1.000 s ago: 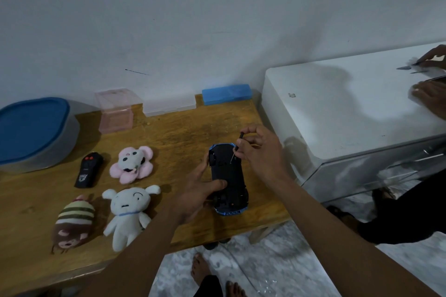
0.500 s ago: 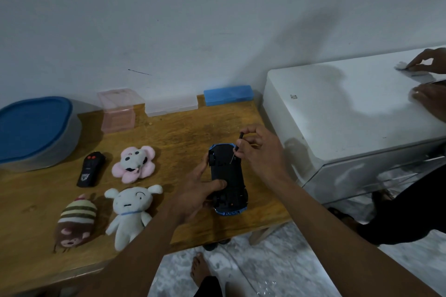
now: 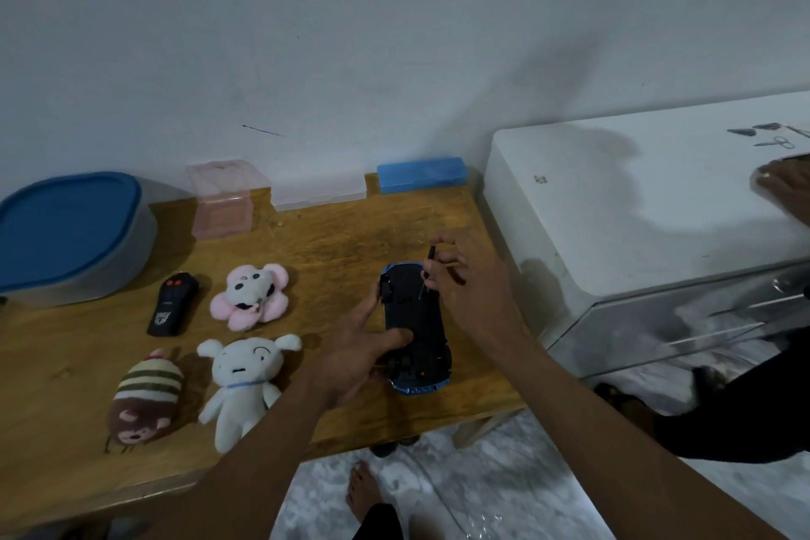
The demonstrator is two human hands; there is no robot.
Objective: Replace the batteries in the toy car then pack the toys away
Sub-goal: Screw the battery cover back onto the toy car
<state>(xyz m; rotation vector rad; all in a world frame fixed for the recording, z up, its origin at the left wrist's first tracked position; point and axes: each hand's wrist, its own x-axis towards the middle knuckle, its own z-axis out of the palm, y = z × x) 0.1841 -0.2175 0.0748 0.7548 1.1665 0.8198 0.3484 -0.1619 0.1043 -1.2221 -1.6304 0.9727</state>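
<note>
The left hand [image 3: 355, 360] clamps the upturned car [image 3: 414, 320] at the table's [image 3: 328, 241] near right, so the right hand [image 3: 469, 289], pinching the screwdriver [image 3: 427, 272], should hold it square and press down while turning.

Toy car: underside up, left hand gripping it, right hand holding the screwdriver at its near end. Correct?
No. Head view: the right hand holds the screwdriver at the far end of the toy car, toward the wall. Rest stands: underside up, left hand gripping it.
</note>
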